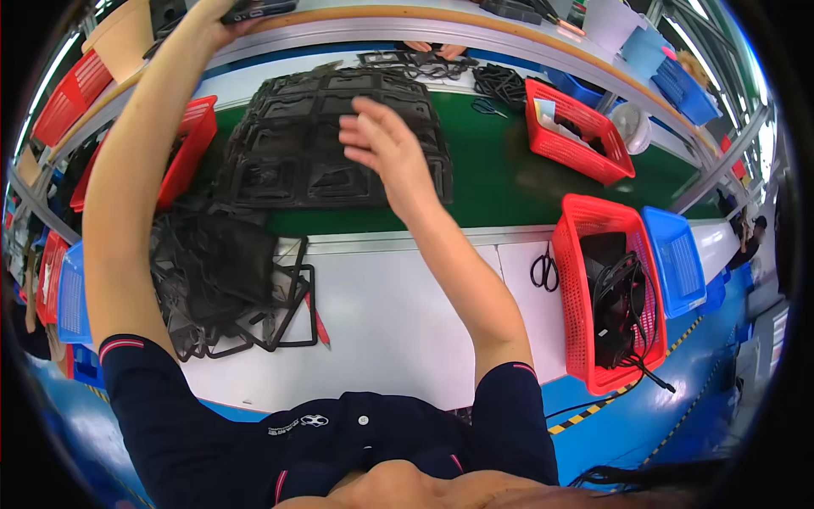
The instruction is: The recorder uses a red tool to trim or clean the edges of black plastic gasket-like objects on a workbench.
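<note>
At the upper left my left hand (219, 24) is stretched up to the raised shelf, its fingers closed around the end of a dark, flat phone-like device (263, 10). The top of that hand is cut off by the picture's edge. My right hand (381, 148) is in the air over a broad stack of black moulded frame sheets (292, 140), fingers extended and holding nothing. Nearer me on the left lies a loose pile of black frames and mesh pieces (225, 271). A red pen-like tool (320, 322) sticks out beside it on the white table (381, 314).
Red baskets stand at the left (188, 153) and right (577, 136); another red basket (581, 339) holds black cables, with black scissors (545, 270) beside it. A blue tray (674, 259) sits further right. Across the green belt (483, 170), another person's hands (437, 48) touch black parts.
</note>
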`<state>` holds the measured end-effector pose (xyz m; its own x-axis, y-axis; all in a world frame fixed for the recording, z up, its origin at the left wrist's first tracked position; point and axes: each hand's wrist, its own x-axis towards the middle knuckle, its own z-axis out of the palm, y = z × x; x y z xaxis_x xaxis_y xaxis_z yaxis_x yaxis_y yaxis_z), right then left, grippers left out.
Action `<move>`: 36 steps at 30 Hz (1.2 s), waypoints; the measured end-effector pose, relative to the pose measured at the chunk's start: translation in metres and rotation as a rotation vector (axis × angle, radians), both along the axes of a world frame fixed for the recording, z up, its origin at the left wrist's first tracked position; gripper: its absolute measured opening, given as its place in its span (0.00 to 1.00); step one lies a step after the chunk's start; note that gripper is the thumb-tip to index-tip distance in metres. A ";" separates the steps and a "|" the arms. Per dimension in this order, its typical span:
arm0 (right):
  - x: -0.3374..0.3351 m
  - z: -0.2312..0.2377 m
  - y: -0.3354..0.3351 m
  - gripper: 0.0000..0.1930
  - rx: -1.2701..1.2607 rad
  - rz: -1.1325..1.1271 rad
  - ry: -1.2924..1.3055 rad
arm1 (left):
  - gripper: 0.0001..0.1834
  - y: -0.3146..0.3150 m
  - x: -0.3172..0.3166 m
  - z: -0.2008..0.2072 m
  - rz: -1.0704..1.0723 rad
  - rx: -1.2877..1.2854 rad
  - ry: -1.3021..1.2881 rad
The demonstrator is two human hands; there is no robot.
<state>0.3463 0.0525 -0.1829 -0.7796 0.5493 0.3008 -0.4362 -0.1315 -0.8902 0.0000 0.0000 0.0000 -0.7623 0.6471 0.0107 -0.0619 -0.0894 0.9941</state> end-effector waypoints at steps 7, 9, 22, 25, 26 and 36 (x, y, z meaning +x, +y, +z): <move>0.102 -0.153 -0.023 0.10 0.095 -0.164 -0.379 | 0.22 0.054 -0.093 -0.001 -0.099 -0.241 0.288; 0.140 -0.154 -0.018 0.09 0.228 -0.361 -0.494 | 0.26 0.053 -0.113 0.008 -0.078 -0.374 0.488; 0.076 -0.157 -0.141 0.07 0.893 -0.027 -0.433 | 0.21 -0.139 0.217 -0.189 -0.095 -0.099 1.349; 0.047 -0.167 -0.162 0.08 1.042 -0.095 -0.462 | 0.24 -0.180 0.250 -0.284 -0.148 -0.467 1.290; 0.042 -0.170 -0.162 0.08 1.049 -0.123 -0.494 | 0.25 -0.194 0.250 -0.313 -0.141 -0.702 1.473; 0.035 -0.175 -0.175 0.13 1.161 -0.182 -0.573 | 0.27 -0.260 0.216 -0.303 -0.256 -0.756 1.656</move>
